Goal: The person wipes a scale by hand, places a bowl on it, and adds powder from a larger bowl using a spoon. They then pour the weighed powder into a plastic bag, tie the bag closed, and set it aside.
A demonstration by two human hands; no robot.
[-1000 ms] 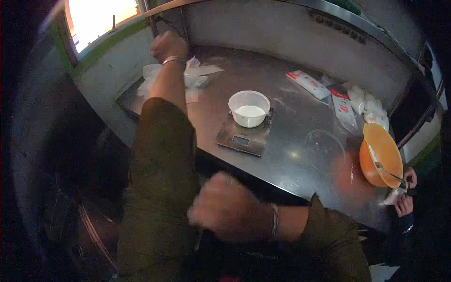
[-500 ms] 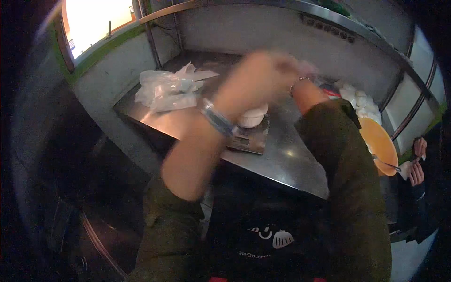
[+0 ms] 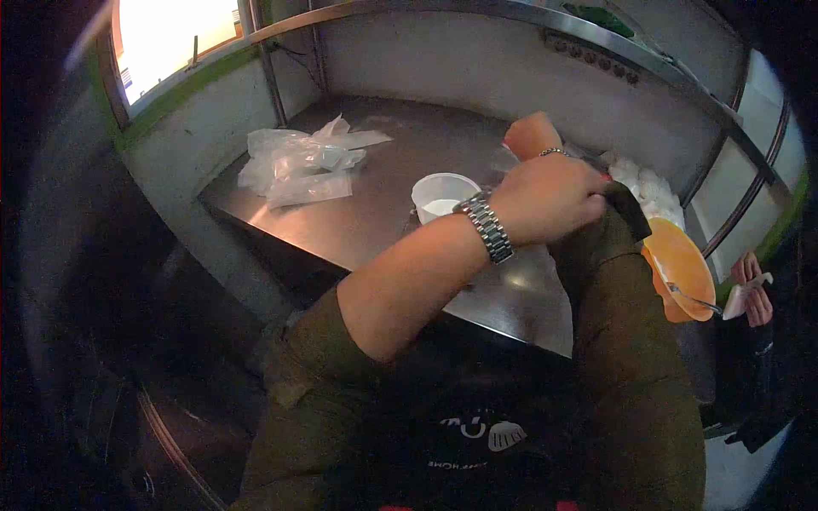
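The person's left hand (image 3: 550,200), with a metal watch (image 3: 487,226) at its wrist, reaches across the right arm above the right half of the surface (image 3: 409,140). Its fingers are curled at the upper end of the right sleeve (image 3: 630,358), which is dark green and runs up from the bottom of the view; whether they grip the cloth, I cannot tell. The right hand (image 3: 532,131) is held out toward the back edge of the surface, a bracelet (image 3: 554,152) around its wrist. It looks bunched, but its fingers do not show clearly enough to tell whether they hold anything. Near the middle of the surface, just behind the left wrist, stands a white plastic bowl (image 3: 445,187) with something white in it, its near side partly covered by the watch and arm. Crumpled clear bags (image 3: 298,166) lie toward the left end, well apart from both hands. Near the right end are white bags (image 3: 649,189) and, in front of them, an orange bowl (image 3: 684,255) with a metal utensil (image 3: 697,299) leaning over its rim. Just beyond it, another person's hands (image 3: 756,304) hold something white.
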